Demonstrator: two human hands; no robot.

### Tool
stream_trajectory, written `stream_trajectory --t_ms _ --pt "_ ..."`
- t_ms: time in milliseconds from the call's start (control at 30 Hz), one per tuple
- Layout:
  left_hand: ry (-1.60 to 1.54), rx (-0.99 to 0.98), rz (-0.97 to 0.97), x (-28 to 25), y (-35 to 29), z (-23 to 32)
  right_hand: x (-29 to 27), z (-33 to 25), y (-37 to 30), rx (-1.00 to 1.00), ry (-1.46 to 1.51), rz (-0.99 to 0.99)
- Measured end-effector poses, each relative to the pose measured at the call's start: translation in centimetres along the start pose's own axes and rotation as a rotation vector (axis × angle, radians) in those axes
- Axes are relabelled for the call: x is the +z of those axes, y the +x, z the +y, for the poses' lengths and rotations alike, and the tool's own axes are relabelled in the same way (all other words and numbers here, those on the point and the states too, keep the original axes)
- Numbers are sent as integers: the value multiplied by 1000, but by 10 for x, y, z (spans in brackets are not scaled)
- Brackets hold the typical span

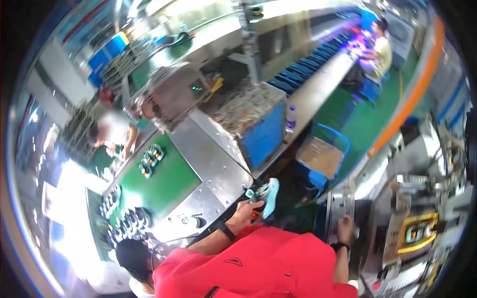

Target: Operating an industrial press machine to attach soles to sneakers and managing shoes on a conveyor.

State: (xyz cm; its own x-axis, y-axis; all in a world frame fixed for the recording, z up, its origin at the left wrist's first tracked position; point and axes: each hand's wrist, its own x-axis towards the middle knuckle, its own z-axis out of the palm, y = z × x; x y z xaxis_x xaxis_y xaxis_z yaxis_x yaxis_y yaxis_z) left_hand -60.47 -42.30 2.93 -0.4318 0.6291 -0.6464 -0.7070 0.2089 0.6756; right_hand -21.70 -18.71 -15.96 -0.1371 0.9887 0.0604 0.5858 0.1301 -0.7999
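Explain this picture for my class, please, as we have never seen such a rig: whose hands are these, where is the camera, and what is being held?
There is no robot here, just a person's two bare hands. The picture comes from a wide fisheye camera worn on the head and looking down, so straight edges bend near the rim and the red shirt fills the bottom. The left hand holds a shoe with a pale turquoise sole. The right hand is near a machine; blur hides whether its grip holds anything. On the left, a green surface carries several more shoes, and a co-worker is beside it.
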Motion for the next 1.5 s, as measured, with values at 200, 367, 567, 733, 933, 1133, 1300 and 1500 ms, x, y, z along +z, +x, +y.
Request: stream_trajectory --t_ms 200,367,567,733,933,1133,1300,1500 --pt "-245 81 491 -164 66 -4 -24 -176 108 -400 -211 118" --pt "-239 288 765 -326 124 18 16 -469 161 -873 -18 7" --pt "22 254 1285 -509 125 29 143 -766 178 -1349 -471 -101" --pt "351 252 1449 -577 132 15 299 -942 209 -1519 -441 -361" --pt "329 99 1646 -559 145 47 481 -1089 253 -1684 -640 -416" --pt "433 165 1761 -553 150 52 589 -1131 214 -1601 -624 -547" --pt "358 353 1732 -569 154 29 578 -1116 140 -1486 -814 -660" --pt "443 378 1476 -571 132 19 523 -1080 123 -1565 -672 -818"
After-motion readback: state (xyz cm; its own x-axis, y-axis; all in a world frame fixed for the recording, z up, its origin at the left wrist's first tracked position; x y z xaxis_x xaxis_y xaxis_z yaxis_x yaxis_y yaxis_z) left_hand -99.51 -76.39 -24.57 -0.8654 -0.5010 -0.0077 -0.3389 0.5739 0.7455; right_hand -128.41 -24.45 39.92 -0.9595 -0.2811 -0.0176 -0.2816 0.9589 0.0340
